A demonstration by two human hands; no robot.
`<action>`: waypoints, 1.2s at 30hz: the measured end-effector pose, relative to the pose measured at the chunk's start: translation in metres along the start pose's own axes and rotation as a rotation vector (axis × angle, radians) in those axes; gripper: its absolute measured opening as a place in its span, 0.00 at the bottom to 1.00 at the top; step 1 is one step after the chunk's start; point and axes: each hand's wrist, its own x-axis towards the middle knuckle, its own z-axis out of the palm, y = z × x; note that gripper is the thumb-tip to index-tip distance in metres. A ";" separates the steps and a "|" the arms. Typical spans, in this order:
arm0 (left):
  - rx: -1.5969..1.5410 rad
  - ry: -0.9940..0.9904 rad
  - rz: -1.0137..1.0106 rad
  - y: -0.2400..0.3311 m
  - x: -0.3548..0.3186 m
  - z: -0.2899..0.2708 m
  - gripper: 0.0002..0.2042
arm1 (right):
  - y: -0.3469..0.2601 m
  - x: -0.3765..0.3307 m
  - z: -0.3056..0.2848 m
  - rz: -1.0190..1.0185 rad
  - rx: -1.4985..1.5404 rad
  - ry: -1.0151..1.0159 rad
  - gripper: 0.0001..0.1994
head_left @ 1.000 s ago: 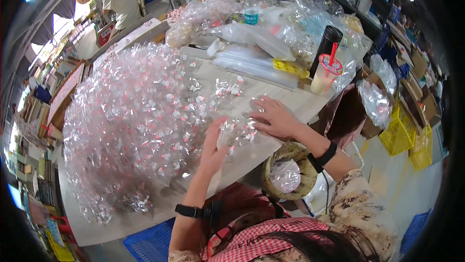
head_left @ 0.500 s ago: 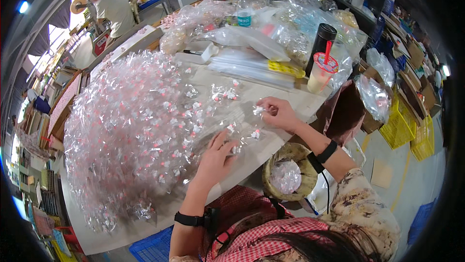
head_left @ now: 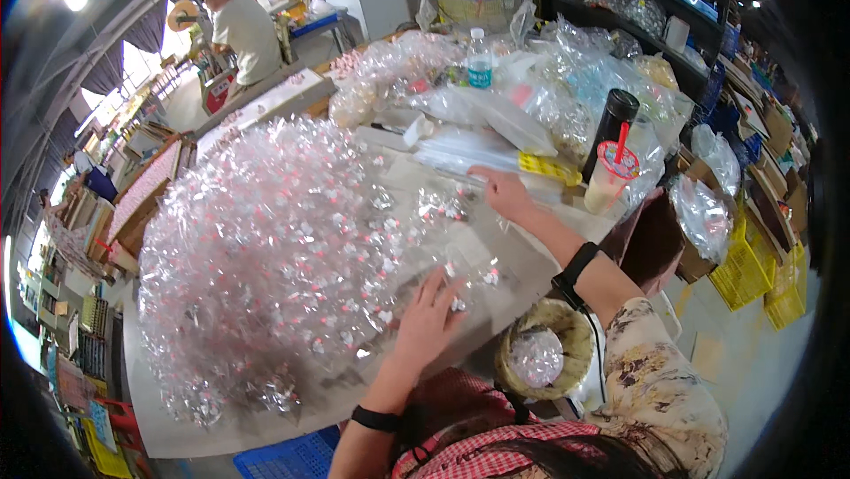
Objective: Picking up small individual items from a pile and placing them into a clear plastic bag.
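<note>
A big heap of small clear packets with pink bits (head_left: 266,258) covers the left of the white table (head_left: 221,430). My left hand (head_left: 427,320) lies flat with fingers spread on a few loose packets (head_left: 469,280) at the heap's near edge. My right hand (head_left: 505,191) reaches far forward, fingers extended, touching a stack of flat clear bags (head_left: 460,156) beside a yellow strip (head_left: 549,167). Neither hand visibly grips anything.
A black flask (head_left: 611,129) and a drink cup with a red straw (head_left: 606,180) stand right of my right hand. A woven basket (head_left: 540,364) holding packets sits by my lap. Yellow crates (head_left: 753,271) are on the floor at right. A person (head_left: 243,27) works far behind.
My right hand has moved forward from the loose packets to the flat bag stack. My left hand has slid a little nearer to me over the packets.
</note>
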 end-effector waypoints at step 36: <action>-0.141 0.156 -0.034 -0.012 0.012 0.017 0.13 | -0.049 -0.130 0.014 -0.622 -0.291 -0.147 0.27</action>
